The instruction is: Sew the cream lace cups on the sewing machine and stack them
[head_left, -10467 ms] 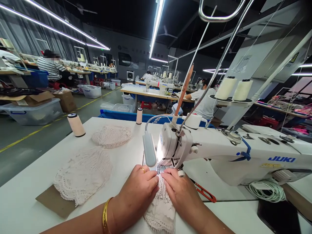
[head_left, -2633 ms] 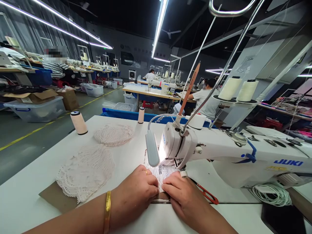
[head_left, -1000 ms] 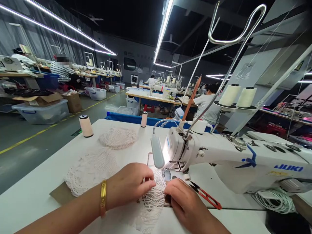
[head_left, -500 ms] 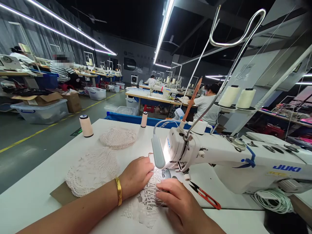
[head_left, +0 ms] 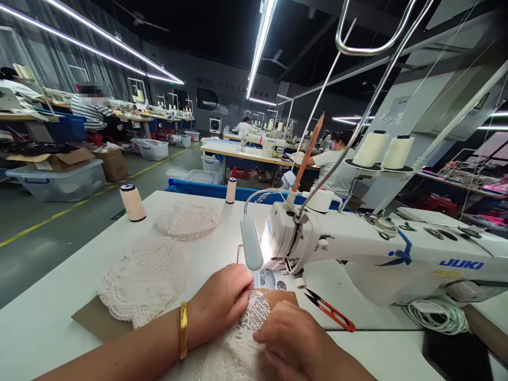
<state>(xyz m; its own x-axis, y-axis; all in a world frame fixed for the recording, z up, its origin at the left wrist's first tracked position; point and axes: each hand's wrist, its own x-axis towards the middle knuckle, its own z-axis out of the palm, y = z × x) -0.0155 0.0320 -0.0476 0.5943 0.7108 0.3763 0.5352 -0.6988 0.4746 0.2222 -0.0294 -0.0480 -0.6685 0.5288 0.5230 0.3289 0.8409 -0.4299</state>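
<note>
A piece of white lace (head_left: 254, 317) lies before the sewing machine (head_left: 289, 233), just on the near side of its needle plate (head_left: 265, 279). My left hand (head_left: 222, 296), with a gold bangle above the wrist, pinches the lace at its left edge. On the other side my right hand (head_left: 296, 330) has its fingers curled closed on the lace's right edge. A brown flat piece (head_left: 283, 297) shows beyond the lace, partly hidden by my right hand. The lamp (head_left: 252, 246) on the machine head shines on the spot. More lace spreads toward me below my hands.
Two stacks of lace pieces, a nearer one (head_left: 143, 280) and a farther one (head_left: 188, 221), lie at the left. Thread spools (head_left: 133, 203) stand behind them. Red-handled snips (head_left: 331, 312) lie right of my hands. Co-workers sit at other machines.
The lace has come back toward me, away from the presser foot, and the brown piece now shows. My right hand's fingers have curled in on the lace. The view has shifted slightly.
</note>
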